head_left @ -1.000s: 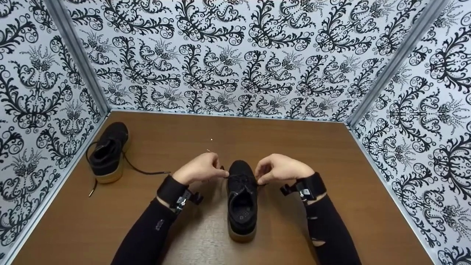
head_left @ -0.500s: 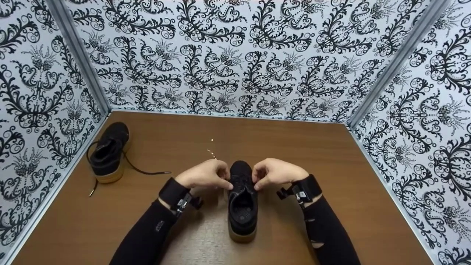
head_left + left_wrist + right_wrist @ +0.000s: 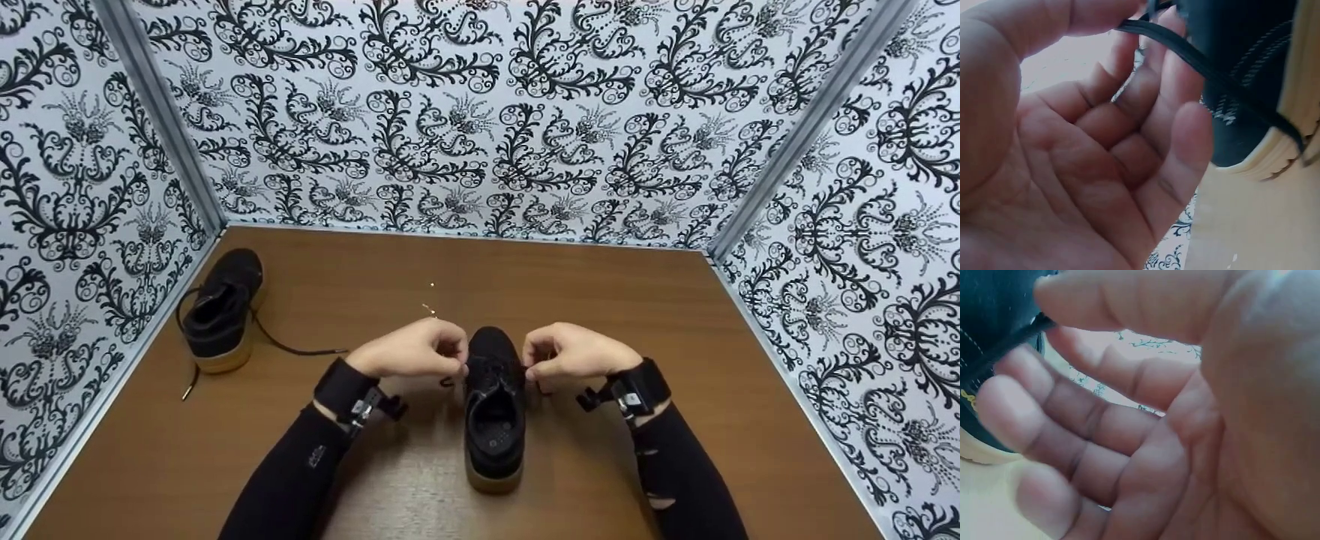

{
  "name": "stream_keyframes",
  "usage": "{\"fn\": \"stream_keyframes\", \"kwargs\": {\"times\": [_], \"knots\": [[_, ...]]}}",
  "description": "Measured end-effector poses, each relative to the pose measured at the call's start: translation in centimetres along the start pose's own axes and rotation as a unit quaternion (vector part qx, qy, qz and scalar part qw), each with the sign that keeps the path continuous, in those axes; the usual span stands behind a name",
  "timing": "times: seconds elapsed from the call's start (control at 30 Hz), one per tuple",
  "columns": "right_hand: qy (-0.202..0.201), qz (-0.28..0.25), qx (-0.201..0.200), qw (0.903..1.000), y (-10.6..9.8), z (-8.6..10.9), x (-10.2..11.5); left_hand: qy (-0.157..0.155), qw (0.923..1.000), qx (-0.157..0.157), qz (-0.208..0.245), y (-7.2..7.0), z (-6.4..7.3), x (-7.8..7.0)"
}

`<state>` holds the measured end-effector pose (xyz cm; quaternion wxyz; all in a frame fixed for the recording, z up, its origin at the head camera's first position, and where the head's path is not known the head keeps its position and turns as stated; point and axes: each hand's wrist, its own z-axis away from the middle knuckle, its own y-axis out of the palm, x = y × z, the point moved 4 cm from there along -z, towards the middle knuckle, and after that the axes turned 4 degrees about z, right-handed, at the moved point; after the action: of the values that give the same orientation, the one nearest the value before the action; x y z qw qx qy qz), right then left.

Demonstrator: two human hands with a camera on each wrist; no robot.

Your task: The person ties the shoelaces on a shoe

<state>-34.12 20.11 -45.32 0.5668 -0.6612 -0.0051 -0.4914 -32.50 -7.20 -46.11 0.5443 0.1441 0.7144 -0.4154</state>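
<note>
A black lace-up shoe (image 3: 493, 431) with a tan sole stands in the middle of the table, its toe facing away from me. On its left side my left hand (image 3: 416, 351) pinches a black shoelace (image 3: 1185, 52) between thumb and index finger; the other fingers are loosely curled. To the right of the shoe, my right hand (image 3: 581, 352) pinches a dark lace (image 3: 1019, 334) between thumb and forefinger. Both hands are close beside the lacing area. The pinched spots are partly covered by the thumbs.
A second black shoe (image 3: 221, 315) stands at the table's left edge, its loose lace (image 3: 296, 349) trailing right. Small bright specks (image 3: 430, 308) show on the brown table (image 3: 600, 281) beyond my left hand. Patterned panels (image 3: 465, 135) enclose the back and sides.
Both hands first drew nearer the shoe and toward me, then moved slightly apart, each out to its own side. The two shoes have stayed in place.
</note>
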Motion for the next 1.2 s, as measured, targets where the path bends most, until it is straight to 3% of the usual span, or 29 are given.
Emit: {"fn": "stream_keyframes", "kwargs": {"times": [0.23,0.33,0.47,0.63,0.77,1.0,1.2], "knots": [[0.000,-0.010,-0.016,0.9998,-0.7,1.9,-1.2,-0.030,0.9974,0.052,0.039,-1.4,1.8,0.0],[0.018,-0.020,-0.012,0.9996,-1.0,2.5,-1.9,-0.052,0.9954,0.075,0.029,-1.6,2.4,0.1],[0.031,-0.012,-0.002,0.9994,-1.4,3.0,-2.4,-0.070,0.9934,0.089,-0.019,-1.6,2.8,0.3],[0.031,0.007,0.000,0.9995,-1.8,3.5,-2.5,-0.077,0.9905,0.095,-0.062,-1.8,3.0,0.4],[0.035,0.016,-0.009,0.9992,-2.3,4.1,-2.6,-0.084,0.9898,0.097,-0.062,-2.0,3.2,0.4],[0.050,-0.008,0.012,0.9986,-2.8,4.7,-3.2,-0.085,0.9880,0.114,-0.060,-2.1,3.7,0.5],[0.034,0.021,0.011,0.9991,-3.5,5.2,-3.8,-0.075,0.9859,0.139,-0.056,-2.1,3.8,0.3]]}}
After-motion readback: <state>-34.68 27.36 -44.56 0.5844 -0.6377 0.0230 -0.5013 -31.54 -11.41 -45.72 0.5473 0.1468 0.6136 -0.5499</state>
